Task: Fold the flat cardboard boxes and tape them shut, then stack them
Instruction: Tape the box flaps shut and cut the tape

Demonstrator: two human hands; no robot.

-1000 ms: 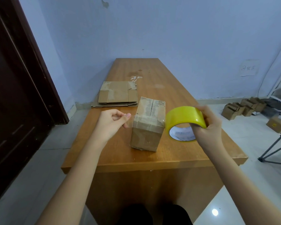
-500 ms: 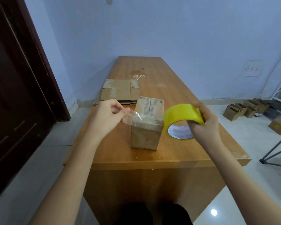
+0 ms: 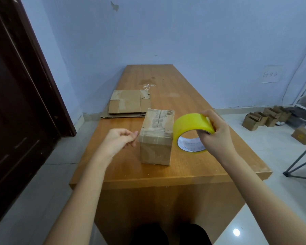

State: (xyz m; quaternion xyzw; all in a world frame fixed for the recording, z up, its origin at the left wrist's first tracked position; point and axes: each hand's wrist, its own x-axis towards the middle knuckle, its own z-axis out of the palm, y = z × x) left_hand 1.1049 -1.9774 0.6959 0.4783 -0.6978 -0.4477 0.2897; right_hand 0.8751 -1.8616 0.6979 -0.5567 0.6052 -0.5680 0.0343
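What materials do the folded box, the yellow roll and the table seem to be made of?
Folded box: brown corrugated cardboard, matte, with torn paper showing ridges on top and glossy clear tape bands.
Yellow roll: likely translucent plastic tape, shiny, on a white core, apparently card.
Table: wood or wood-look laminate, smooth with faint sheen and visible grain.

Soft, even light filled the room; shadows were faint. A small glare spot shone on the floor tile [image 3: 236, 232] at near right. Wide-angle distortion bent the door frame [image 3: 42, 68] at left.

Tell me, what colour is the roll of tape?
Bright yellow. The roll of tape shows best in the head view, held in the right hand.
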